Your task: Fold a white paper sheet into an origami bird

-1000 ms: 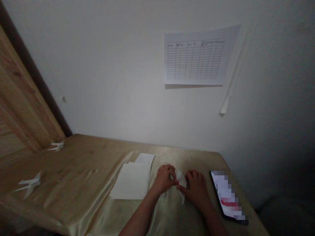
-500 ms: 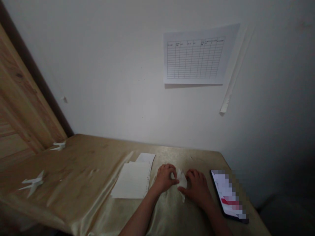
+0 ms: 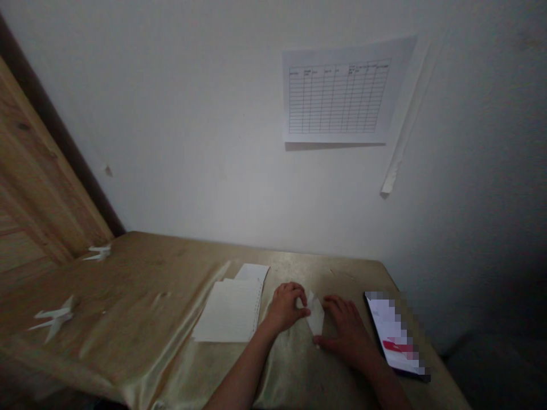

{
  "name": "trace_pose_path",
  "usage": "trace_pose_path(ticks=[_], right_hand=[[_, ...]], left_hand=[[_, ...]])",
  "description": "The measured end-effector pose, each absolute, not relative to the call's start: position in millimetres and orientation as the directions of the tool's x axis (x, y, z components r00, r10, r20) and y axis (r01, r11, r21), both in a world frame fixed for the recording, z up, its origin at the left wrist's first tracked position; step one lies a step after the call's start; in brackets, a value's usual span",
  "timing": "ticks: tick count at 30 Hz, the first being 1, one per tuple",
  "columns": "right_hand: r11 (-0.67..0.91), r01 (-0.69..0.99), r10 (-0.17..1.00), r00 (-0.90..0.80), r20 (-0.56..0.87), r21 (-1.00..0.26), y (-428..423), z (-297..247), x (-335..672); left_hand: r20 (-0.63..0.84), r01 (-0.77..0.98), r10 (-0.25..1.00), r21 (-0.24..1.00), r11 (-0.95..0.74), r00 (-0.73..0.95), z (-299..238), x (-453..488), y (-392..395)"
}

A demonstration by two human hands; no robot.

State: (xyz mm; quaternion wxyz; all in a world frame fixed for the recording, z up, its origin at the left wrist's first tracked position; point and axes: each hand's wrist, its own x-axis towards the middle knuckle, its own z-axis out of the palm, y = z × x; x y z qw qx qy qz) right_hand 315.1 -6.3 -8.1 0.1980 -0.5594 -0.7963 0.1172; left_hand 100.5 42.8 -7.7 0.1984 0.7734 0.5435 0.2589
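Note:
A small folded white paper piece (image 3: 315, 315) lies on the tan cloth-covered table (image 3: 141, 307) between my hands. My left hand (image 3: 286, 306) is curled, its fingertips pinching the paper's left edge. My right hand (image 3: 347, 336) rests flat on the cloth with fingers stretched out, the thumb and fingertips touching the paper's right and lower edges.
A stack of lined white sheets (image 3: 231, 310) lies just left of my left hand. A phone (image 3: 395, 335) with a lit screen lies at the right near the table edge. Two folded paper planes (image 3: 53, 320) (image 3: 99, 252) sit far left. A printed grid sheet (image 3: 339, 94) hangs on the wall.
My right hand has flattened and slid slightly down and right, its fingers spreading out. The paper piece now lies flatter on the cloth. My left hand barely moved.

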Motion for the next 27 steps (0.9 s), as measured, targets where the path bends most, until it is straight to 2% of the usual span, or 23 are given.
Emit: trace_pose_path(ticks=[8,17,27], right_hand=[[0.367,0.85,0.928,-0.304,0.217,-0.378,-8.8,-13.2,316.5],[0.364,0.832,0.927,-0.278,0.252,-0.42,-8.5,-19.3,315.9],[0.375,0.841,0.926,-0.327,0.187,-0.39,-6.6,-5.5,313.7]], left_hand=[[0.205,0.737,0.927,0.563,-0.375,0.315,-4.7,99.2,36.3],[0.254,0.7,0.887,0.547,-0.46,0.385,-13.7,93.7,36.4],[0.238,0.696,0.902,0.575,-0.43,0.361,-12.5,94.1,38.5]])
